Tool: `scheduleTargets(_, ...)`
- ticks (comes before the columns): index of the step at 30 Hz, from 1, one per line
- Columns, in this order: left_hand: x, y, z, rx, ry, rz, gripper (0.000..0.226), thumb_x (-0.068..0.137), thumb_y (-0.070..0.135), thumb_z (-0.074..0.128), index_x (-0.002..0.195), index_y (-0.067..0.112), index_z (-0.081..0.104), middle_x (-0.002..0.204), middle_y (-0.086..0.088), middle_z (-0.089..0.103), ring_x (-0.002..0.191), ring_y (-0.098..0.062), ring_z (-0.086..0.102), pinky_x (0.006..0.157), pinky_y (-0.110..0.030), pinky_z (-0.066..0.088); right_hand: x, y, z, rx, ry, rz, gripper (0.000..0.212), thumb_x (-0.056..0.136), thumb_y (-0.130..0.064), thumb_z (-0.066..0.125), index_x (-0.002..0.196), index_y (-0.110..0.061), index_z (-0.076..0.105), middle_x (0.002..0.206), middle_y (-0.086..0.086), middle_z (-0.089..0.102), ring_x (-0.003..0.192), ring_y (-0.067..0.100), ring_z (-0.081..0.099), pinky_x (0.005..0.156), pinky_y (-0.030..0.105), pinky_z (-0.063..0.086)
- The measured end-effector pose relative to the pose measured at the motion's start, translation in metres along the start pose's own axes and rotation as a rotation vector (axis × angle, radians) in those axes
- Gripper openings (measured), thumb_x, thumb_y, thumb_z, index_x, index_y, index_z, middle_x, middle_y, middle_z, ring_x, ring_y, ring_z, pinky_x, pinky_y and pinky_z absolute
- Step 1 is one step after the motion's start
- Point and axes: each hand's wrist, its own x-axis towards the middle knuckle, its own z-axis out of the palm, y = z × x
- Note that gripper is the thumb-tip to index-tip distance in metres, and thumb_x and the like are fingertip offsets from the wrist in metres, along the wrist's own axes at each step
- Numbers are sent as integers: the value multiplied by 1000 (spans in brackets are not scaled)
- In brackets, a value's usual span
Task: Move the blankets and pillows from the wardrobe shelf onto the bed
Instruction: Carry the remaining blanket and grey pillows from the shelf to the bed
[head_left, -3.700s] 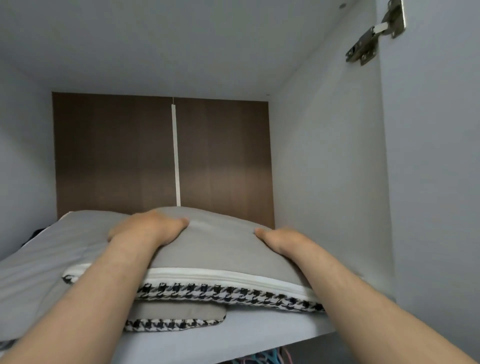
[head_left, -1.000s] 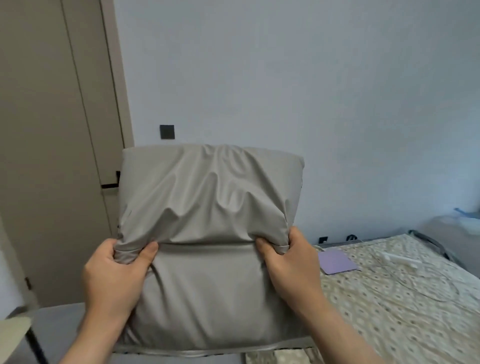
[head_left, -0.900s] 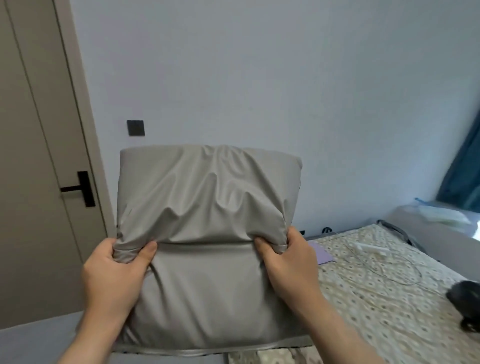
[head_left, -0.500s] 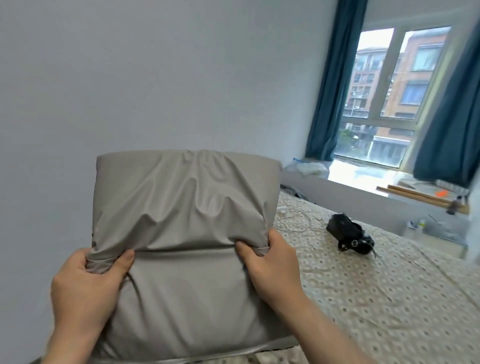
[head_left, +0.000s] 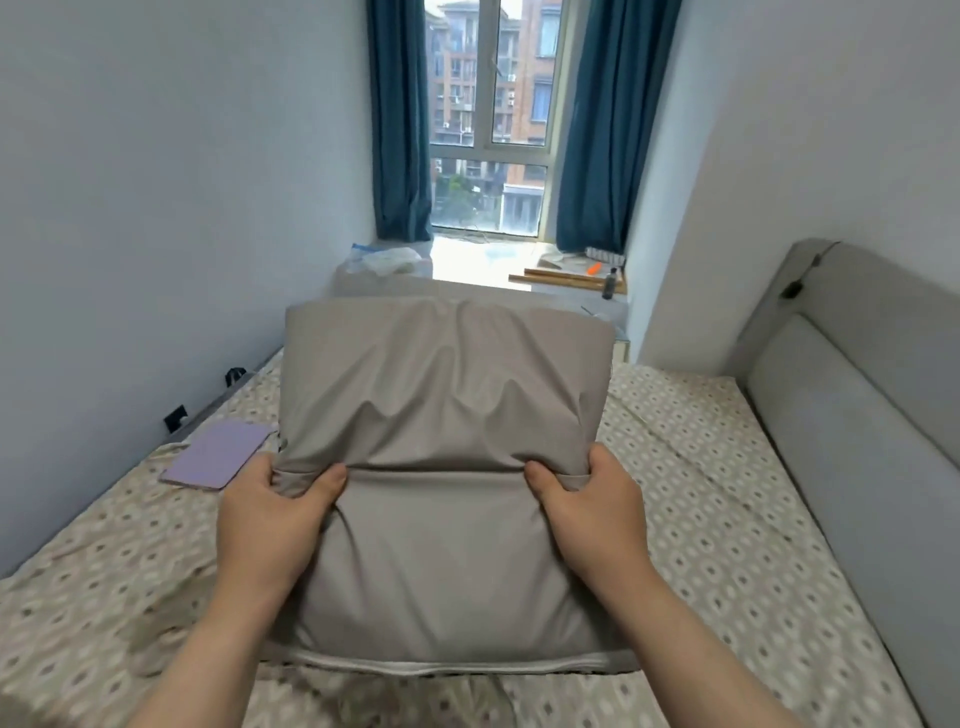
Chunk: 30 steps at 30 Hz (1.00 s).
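Now both arms reach forward: the left hand (head_left: 270, 512) and right hand (head_left: 597, 506) each pinch the grey pillow (head_left: 441, 415) at mid-height, thumbs on its near face, holding it above the bed (head_left: 701, 493).

The pillow (head_left: 441, 545) is plain taupe-grey, with a white piped seam along its near edge. The bed (head_left: 701, 493) sheet is beige, dotted all over with pale and grey-green spots. A flat lilac pad (head_left: 215, 454) lies by the bed's left edge. The curtains (head_left: 400, 119) are deep teal and the headboard (head_left: 857, 415) is light grey.
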Motion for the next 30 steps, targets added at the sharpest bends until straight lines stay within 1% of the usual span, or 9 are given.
scheduleTargets(3,-17,3,75,-64,-143,-66,27,69,27,81,81,11,63,77,-7,67,72,-23,63,66,-39,49,21,52,-40,-53,50,59,40,62,-61,65,76,-24,54,72,-15,61,70,12,59,57,29,41)
scheduleTargets(8,-58,-10,193,-71,-367,-184,25,69,23,80,83,10,64,79,-5,69,74,-21,65,63,-34,48,42,157,-91,-127,62,177,37,66,-56,67,79,-24,55,71,-18,58,66,11,55,58,30,41)
scheduleTargets(12,-94,-46,268,-67,-485,-308,26,68,25,80,85,16,64,85,-2,70,78,-21,66,71,-37,53,44,245,-105,-167,24,292,31,70,-51,70,81,-26,55,74,-16,59,70,13,56,58,29,40)
scheduleTargets(16,-140,-107,330,-5,-564,-386,25,68,24,80,86,19,64,83,4,69,79,-17,66,69,-31,49,26,336,-97,-186,-23,439,34,68,-55,67,80,-26,54,78,-13,62,73,8,59,60,28,43)
scheduleTargets(20,-185,-177,363,67,-635,-478,26,70,22,79,88,18,61,88,-1,69,83,-19,65,72,-33,50,-10,416,-77,-247,-25,553,34,68,-59,64,75,-30,48,76,-11,60,71,14,58,58,30,41)
scheduleTargets(23,-213,-231,384,123,-640,-482,24,70,22,78,83,24,57,82,9,64,79,-12,62,61,-21,43,-38,475,-50,-284,-23,608,39,68,-60,65,72,-28,44,72,-11,56,69,20,56,54,27,38)
scheduleTargets(24,-222,-250,390,148,-637,-487,25,70,23,78,82,26,56,81,10,63,78,-12,62,59,-22,42,-48,494,-39,-289,-26,622,39,68,-60,65,72,-28,43,71,-12,55,69,21,55,54,30,38)
scheduleTargets(28,-246,-311,402,218,-688,-523,27,70,26,77,86,25,55,84,10,63,80,-15,61,64,-28,44,-81,548,-8,-332,-50,677,39,68,-65,62,80,-32,44,76,-12,55,72,19,51,62,33,40)
scheduleTargets(30,-256,-335,407,245,-734,-517,33,70,27,77,93,28,54,86,16,62,84,-15,61,67,-27,44,-96,568,2,-368,-56,687,42,67,-68,59,83,-33,43,73,-19,48,69,15,47,55,29,37)
